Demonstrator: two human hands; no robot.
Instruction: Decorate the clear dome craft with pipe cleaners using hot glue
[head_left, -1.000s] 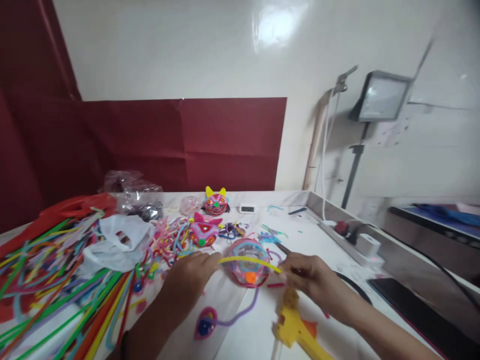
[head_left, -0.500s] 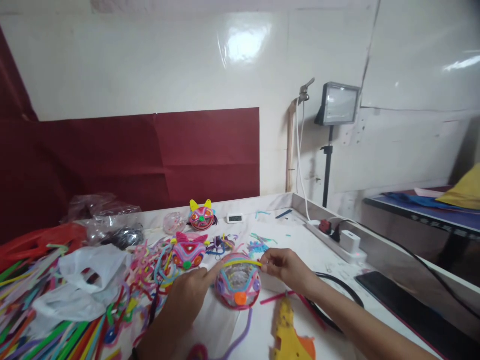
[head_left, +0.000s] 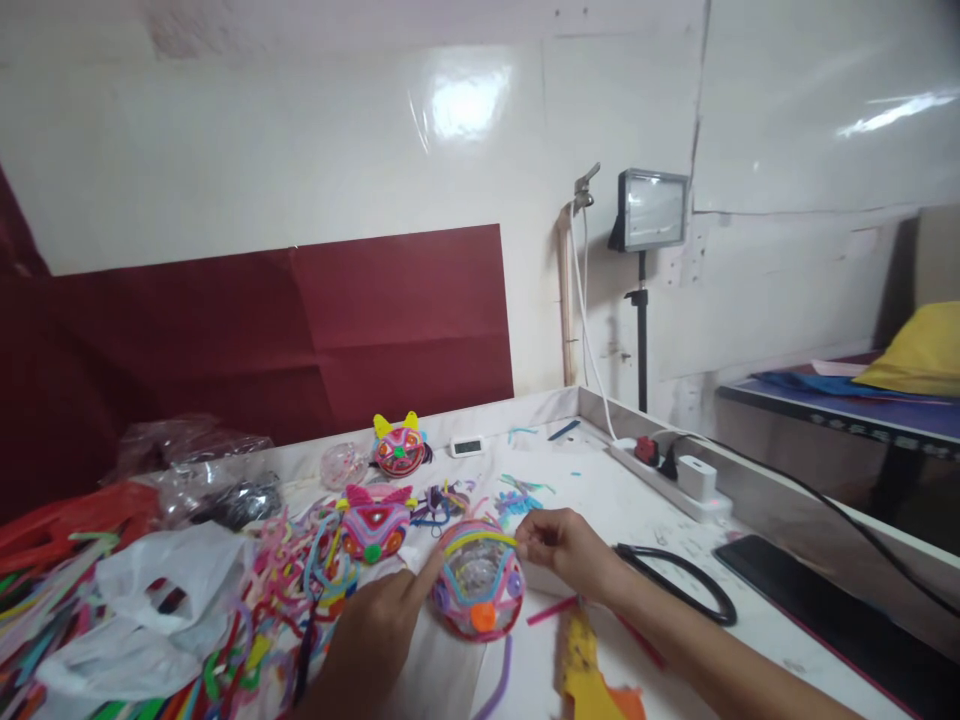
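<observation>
A clear plastic ball (head_left: 474,568) decorated with pink, blue and purple pipe cleaners stands before me, an orange piece at its lower front. Across its upper front arches a yellow pipe cleaner (head_left: 480,538). My right hand (head_left: 559,548) is closed, pinching this pipe cleaner's right end between thumb and fingertips. At the ball's left side is my left hand (head_left: 379,615), its index finger stretched against the ball near the yellow strip's left end; the other fingers are curled and partly hidden. A yellow hot glue gun (head_left: 585,670) with an orange trigger lies below my right hand.
Two finished animal-face balls, one pink-eared (head_left: 375,525) and one yellow-eared (head_left: 400,447), stand behind. Loose pipe cleaners and a white plastic bag (head_left: 172,580) cover the left side. Toward the right are a black loop (head_left: 686,575), a black slab (head_left: 832,610) and a power strip (head_left: 675,478).
The view has shifted slightly, so the scene sits lower and farther left. Both hands stay at the ball, and the yellow pipe cleaner lies closer along its surface at the right end.
</observation>
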